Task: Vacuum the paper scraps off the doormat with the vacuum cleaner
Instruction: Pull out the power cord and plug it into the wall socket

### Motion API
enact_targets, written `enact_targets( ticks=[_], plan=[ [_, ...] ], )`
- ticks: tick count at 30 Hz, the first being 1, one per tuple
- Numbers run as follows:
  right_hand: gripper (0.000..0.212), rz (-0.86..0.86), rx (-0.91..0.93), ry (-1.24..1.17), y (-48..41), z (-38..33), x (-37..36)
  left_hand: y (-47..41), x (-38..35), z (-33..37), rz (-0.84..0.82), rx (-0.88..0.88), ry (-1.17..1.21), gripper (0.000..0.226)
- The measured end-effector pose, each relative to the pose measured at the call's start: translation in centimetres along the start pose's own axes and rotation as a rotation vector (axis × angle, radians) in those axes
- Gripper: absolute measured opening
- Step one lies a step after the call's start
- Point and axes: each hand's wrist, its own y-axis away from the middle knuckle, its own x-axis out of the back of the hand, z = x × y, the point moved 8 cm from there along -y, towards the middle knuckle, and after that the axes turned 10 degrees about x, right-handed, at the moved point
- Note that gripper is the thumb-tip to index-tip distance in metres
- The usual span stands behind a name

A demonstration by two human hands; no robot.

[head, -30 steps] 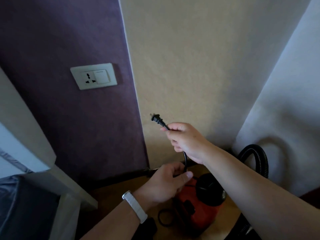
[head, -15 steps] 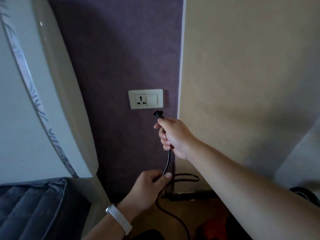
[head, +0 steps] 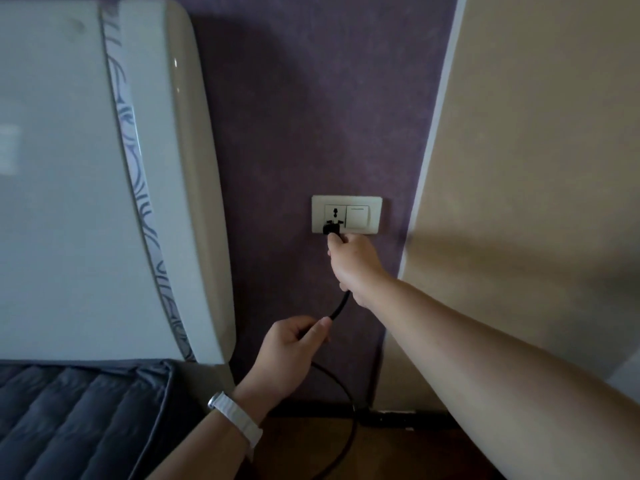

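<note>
Your right hand point(head: 353, 261) pinches the plug point(head: 331, 229) at the socket point(head: 334, 216), left hand point(head: 291, 355) grips the cord point(head: 341, 306) below; vacuum out of frame, so square the pins, push straight, keep slack.

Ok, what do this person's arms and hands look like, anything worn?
No sleeves are in view on either arm. The left hand and right hand wear no gloves or visible rings. Only a white wristband with a ribbed strap sits on the left wrist.
</note>
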Motion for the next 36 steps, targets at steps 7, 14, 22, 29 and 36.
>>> enact_targets(
  ticks=[7, 14, 22, 29, 36],
  plan=[
    [0.039, 0.125, 0.109, 0.141, -0.4, 0.3, -0.2, -1.3, 0.7, -1.5, -0.051, 0.025, -0.030, 0.039],
    [0.039, 0.206, 0.094, 0.103, -0.6, 0.7, -0.2, -1.8, 1.2, -2.0, -0.081, 0.038, 0.020, 0.036],
    [0.035, 0.203, -0.005, -0.063, -1.0, 0.5, -0.6, -2.8, 1.9, -1.9, -0.088, 0.018, 0.040, 0.037],
    [0.037, 0.232, 0.034, -0.018, -2.2, 0.3, -0.1, -3.9, 2.5, -1.3, -0.083, -0.029, 0.017, 0.039],
    [0.047, 0.174, 0.187, 0.367, -2.3, -0.9, 0.1, -4.6, 1.0, -1.7, -0.102, -0.039, -0.060, 0.035]
  ],
)
